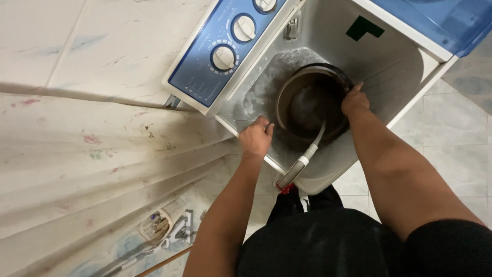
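Floor: pale tiles around washer tub [405,66]
Pot [312,102]: heavy, wet, slippery; hold rim
Left hand [256,137]: closed, near tub edge
Right hand [354,101]: gripping pot rim

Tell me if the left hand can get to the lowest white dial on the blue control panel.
Probably yes. The left hand rests on the tub's near rim, just below the blue panel, and nothing lies between it and the lowest dial.

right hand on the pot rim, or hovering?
Touching. Head view: right hand fingers rest on the dark pot rim, no gap visible.
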